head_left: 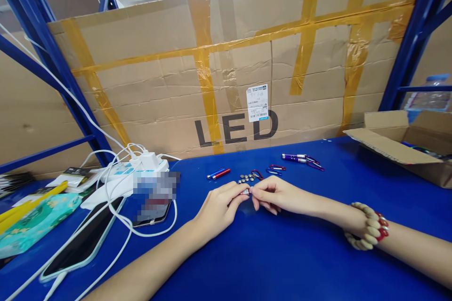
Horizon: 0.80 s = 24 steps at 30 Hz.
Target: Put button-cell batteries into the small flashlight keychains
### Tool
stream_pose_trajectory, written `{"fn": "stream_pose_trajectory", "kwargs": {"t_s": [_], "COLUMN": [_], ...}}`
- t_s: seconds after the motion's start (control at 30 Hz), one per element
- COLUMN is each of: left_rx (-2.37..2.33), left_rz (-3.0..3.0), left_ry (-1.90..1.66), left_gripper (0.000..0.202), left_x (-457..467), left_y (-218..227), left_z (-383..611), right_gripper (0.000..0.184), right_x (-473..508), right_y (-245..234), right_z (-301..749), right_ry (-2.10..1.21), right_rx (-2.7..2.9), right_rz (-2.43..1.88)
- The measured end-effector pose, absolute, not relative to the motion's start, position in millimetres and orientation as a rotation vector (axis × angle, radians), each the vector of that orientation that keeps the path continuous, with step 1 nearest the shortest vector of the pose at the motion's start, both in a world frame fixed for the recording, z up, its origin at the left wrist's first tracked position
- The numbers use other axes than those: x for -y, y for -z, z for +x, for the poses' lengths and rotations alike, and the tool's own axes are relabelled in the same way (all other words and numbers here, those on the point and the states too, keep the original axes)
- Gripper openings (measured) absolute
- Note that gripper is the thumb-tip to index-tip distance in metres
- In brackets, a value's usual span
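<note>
At the table's left edge lies a turquoise packet (pixel 42 221) with a yellow strip (pixel 35 204) across its top. Next comes a pale-edged phone (pixel 84 240), lying flat. Behind it, toward the back left corner, white plugs (pixel 146 161) and looping cables (pixel 111 197) crowd together, with a second phone (pixel 153 215) just to their right, partly blurred out.

Near the middle of the back edge, a blue tube (pixel 216 173) and a red tube (pixel 221 174) lie side by side. In front of them the left hand (pixel 221 207) is closed on a small red piece (pixel 245 192); the piece sits at the very tips of the grip, between thumb and forefinger, its right end poking out toward the other hand. Just behind the fingertips, small silver discs (pixel 244 177) lie scattered, with a red clip (pixel 259 175) beside them.

The right hand (pixel 273 195) brings thumb and forefinger together at the piece's exposed end; whether this grip pinches anything is too small to tell. Beyond it, nearer the back edge, lie a red-and-blue pair of clips (pixel 277 168), then purple tubes (pixel 294 156) with clips attached. An open cardboard box (pixel 388 146) stands toward the back right corner.
</note>
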<state>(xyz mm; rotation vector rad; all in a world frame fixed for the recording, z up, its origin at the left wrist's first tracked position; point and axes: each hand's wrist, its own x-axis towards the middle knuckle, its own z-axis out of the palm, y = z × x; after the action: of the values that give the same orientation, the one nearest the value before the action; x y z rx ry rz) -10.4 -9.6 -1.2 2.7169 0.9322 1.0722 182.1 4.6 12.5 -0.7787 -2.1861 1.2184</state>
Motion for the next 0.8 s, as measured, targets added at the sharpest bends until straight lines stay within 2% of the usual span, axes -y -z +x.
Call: {"fn": "stream_pose_trajectory", "kwargs": {"t_s": [0.23, 0.4, 0.5, 0.6, 0.67, 0.8], "left_rx": [-0.674, -0.612, -0.639, -0.785, -0.865, -0.955], "left_rz": [2.843, 2.821, 2.789, 2.678, 2.605, 2.517], "left_ry": [-1.085, -1.394, -1.443, -1.376, -1.342, -1.288], "left_gripper": [0.023, 0.022, 0.024, 0.023, 0.022, 0.022], "left_x": [11, 13, 13, 11, 9, 8], "left_y": [0, -1, 1, 3, 3, 1], "left_z": [-12, -10, -9, -7, -6, -4], "right_gripper": [0.045, 0.044, 0.040, 0.044, 0.045, 0.034], "right_x": [-2, 6, 8, 5, 1, -6], "right_y": [-16, -17, -16, -12, -10, -8], "right_z": [189, 182, 179, 176, 176, 177], "right_ry": [-1.270, -1.702, -1.850, -1.627, -1.321, -0.699], "right_rx": [2.335, 1.977, 1.803, 1.843, 1.910, 1.906], "right_rz": [-0.659, -0.706, -0.719, -0.842, -0.956, -1.000]}}
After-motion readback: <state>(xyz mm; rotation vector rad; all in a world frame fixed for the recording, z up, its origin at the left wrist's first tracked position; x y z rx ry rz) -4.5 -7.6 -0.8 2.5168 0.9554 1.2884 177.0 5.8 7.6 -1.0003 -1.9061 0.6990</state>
